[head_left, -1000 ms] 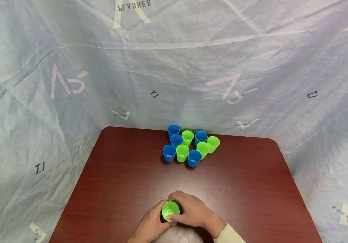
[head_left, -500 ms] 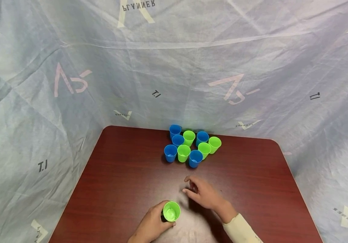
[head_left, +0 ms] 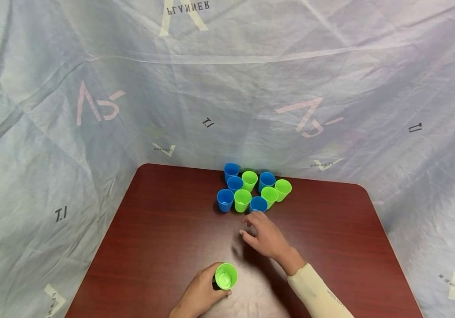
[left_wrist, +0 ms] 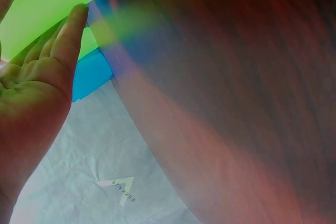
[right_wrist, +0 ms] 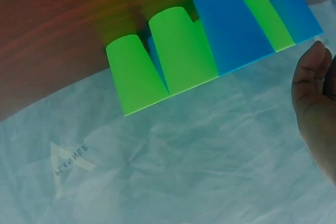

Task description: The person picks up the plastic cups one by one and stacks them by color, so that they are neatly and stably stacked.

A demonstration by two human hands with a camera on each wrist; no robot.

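Near the front of the table, my left hand [head_left: 201, 289] grips a green cup [head_left: 226, 276] with its mouth facing up. In the left wrist view the same cup [left_wrist: 44, 1] fills the upper left corner, with the palm [left_wrist: 34, 95] along its side. My right hand [head_left: 265, 233] reaches out over the table with fingers parted and gently bent, holding nothing. Its fingertips overlap the lower part of the front blue cup [head_left: 258, 203] in the head view. At the right edge of the right wrist view, this hand [right_wrist: 315, 87] appears beside the cups.
Several upright cups cluster at the back of the brown table [head_left: 163, 229]. Among them are a blue cup [head_left: 225, 200] at front left, a green cup [head_left: 242, 200] beside it and another green cup [head_left: 283, 190] at far right. Grey printed cloth [head_left: 243, 110] hangs behind.
My right hand has let go of the green cup and moved forward to the front blue cup. My left hand still holds the green cup in about the same place.
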